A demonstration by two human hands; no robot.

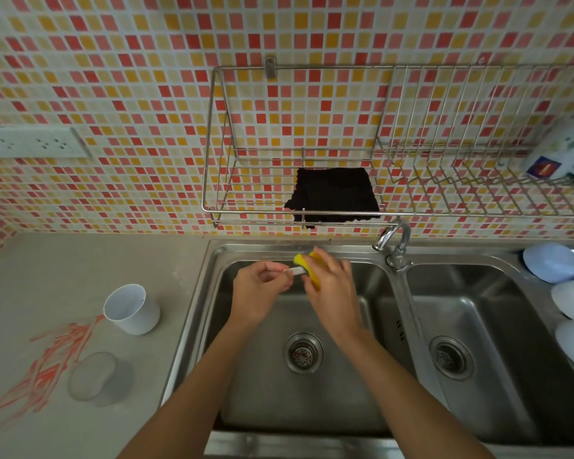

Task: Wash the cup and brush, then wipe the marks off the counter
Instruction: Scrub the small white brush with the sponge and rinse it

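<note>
Mosaic wall tiling (120, 77) in red, orange and cream, glossy, backs a matt grey stone-look counter (47, 260). Stainless double sink (312, 409), brushed steel, sits at the counter's right; both hands work over the far edge of its left basin.

Wire steel rack (279, 190) on the wall holds a black knitted cloth (332, 193), soft and loose-edged, above the sink's back rim. Chrome tap (395, 240) stands on the divider between the basins; no running water is visible.

Orange paint marks (47, 362), streaky, lie near the counter's front left corner, not yet wiped. White plastic cup (131, 308), smooth, cylindrical, stands upright just beyond them, near the sink's left rim.

Left hand (259, 289) pinches the pale slim brush (294, 271) by its handle. Right hand (332, 286) grasps a yellow sponge (304, 261), porous, folded round the brush's working end.

Step in hand, by judgement: scrubbing the brush. To do it well, hold the handle steady, squeeze the sponge along the bristles from base to tip, stay over the basin so paint drips inside, then rinse under the tap.
</note>
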